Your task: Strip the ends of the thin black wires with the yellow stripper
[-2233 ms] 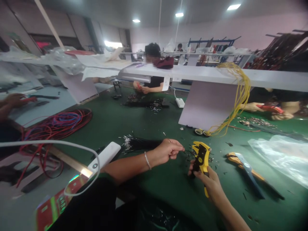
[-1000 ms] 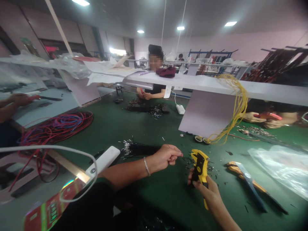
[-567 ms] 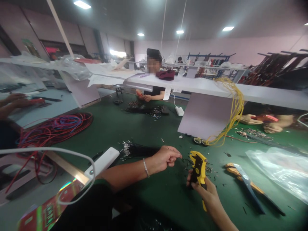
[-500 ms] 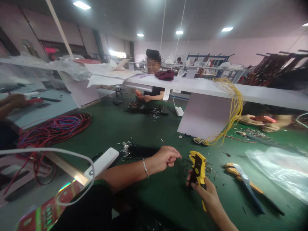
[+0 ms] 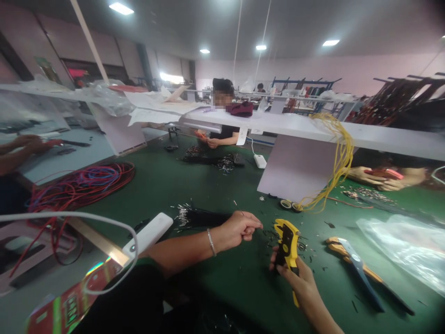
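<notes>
My right hand (image 5: 301,273) is wrapped round the grip of a yellow-and-black wire stripper (image 5: 288,241), its head pointing up and away from me. To the left of it, my left hand (image 5: 241,228) is closed in a pinch, fingertips pointing at the tool's head but apart from it. Anything between those fingertips is too small to make out. Behind my left wrist lies a bundle of black wires (image 5: 205,218) with shiny metal tips at its left end. Small dark scraps (image 5: 269,236) are scattered between my hand and the stripper.
Orange-and-blue long-handled pliers (image 5: 358,266) and a clear plastic bag (image 5: 406,246) lie at right. Yellow wires (image 5: 335,153) hang from the raised shelf (image 5: 378,134). Red and blue wire coils (image 5: 86,183) and a white power strip (image 5: 153,232) are at left. Co-workers' hands (image 5: 385,178) work nearby.
My hands and the stripper keep nearly the same pose. The whole view has shifted slightly. Co-workers' hands at left and right have moved a little.
</notes>
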`<state>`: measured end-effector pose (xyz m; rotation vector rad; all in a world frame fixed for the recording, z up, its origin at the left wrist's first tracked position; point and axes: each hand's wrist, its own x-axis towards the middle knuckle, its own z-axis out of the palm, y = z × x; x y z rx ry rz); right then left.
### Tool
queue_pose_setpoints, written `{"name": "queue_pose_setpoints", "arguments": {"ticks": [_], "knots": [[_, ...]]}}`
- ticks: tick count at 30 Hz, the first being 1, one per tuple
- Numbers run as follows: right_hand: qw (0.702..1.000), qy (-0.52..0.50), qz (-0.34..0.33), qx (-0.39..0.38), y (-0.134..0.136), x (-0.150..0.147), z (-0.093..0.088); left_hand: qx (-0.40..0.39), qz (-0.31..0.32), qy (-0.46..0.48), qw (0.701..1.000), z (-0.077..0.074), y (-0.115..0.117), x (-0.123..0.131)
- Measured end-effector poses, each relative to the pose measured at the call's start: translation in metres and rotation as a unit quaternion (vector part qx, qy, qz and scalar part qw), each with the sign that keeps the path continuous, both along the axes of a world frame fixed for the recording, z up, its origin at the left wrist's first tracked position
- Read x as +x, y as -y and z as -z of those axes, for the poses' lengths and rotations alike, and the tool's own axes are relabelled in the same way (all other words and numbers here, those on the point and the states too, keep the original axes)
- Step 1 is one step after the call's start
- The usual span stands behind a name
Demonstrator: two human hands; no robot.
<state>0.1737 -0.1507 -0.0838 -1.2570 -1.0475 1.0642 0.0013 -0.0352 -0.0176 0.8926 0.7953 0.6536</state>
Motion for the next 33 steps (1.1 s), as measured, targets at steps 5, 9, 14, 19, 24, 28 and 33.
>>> {"name": "queue_pose_setpoints", "arguments": {"ticks": [5,9,14,19,24,28,33], "knots": [[1.000,0.004,0.010,0.001,0.000,-0.001,-0.004,0.004,-0.001,-0.003,1.000,-0.004,0.003,-0.002],[1.000,-0.006,0.011,0.007,0.002,-0.005,-0.004,0.002,-0.001,-0.001,1.000,-0.006,0.003,-0.002],[0.999,-0.018,0.027,0.020,0.003,-0.006,0.002,0.002,-0.001,0.004,1.000,-0.004,0.002,-0.001],[1.000,-0.008,-0.001,0.014,0.000,0.000,0.005,0.004,-0.003,0.002,1.000,-0.004,0.003,-0.002],[1.000,-0.001,0.004,0.002,0.000,0.000,0.001,0.003,0.000,-0.002,1.000,-0.005,0.003,-0.002],[1.000,-0.004,0.002,0.002,0.001,0.000,0.001,0.006,0.001,-0.006,1.000,-0.004,0.002,-0.002],[1.000,-0.010,0.002,0.002,0.001,-0.001,0.001,0.001,0.003,-0.009,1.000,-0.003,0.002,-0.001]]}}
